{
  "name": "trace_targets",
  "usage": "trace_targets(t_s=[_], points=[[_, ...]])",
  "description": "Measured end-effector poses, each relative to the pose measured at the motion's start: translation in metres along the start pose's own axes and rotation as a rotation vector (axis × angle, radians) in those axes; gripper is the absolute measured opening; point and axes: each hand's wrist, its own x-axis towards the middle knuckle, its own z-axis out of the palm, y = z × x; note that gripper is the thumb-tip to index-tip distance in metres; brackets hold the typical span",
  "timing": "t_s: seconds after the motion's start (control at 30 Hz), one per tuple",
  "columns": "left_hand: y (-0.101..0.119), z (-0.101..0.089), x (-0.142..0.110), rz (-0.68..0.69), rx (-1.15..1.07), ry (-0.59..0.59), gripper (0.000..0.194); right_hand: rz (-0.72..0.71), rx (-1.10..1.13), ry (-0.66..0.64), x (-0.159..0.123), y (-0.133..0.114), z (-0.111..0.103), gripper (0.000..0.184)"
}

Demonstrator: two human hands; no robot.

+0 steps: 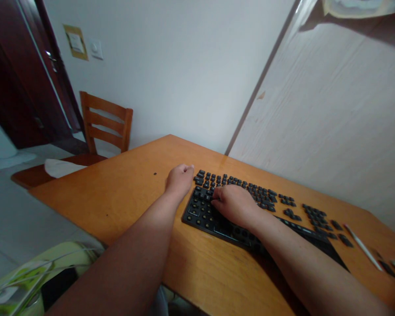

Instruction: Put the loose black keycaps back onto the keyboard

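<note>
A black keyboard (200,215) lies on the wooden table, with many of its switches bare and some caps on its upper-left rows. Beyond it, loose black keycaps (228,180) are laid out in rows. My left hand (180,181) is closed beside the keyboard's far left corner, near the leftmost loose caps; whatever its curled fingers may hold is hidden. Over the keyboard's left part, my right hand (233,202) has its thumb and fingers drawn together at the upper key rows. Anything between those fingertips is too small to make out.
More loose keycaps (312,215) and a white pen-like stick (364,248) lie to the right. One small dark piece (155,174) sits left of my left hand. A wooden chair (107,120) stands past the table's left edge, and a wall (171,74) rises behind.
</note>
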Motion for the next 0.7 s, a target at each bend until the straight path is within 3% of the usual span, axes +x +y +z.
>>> trace_targets(t_s=[0.4, 0.7], points=[[0.002, -0.001, -0.001, -0.009, 0.013, -0.001, 0.043, -0.036, 0.129, -0.012, -0.008, 0.013, -0.004, 0.028], [0.004, -0.001, -0.001, -0.021, 0.002, 0.003, 0.043, -0.081, 0.106, 0.004, -0.022, 0.015, -0.002, 0.036]])
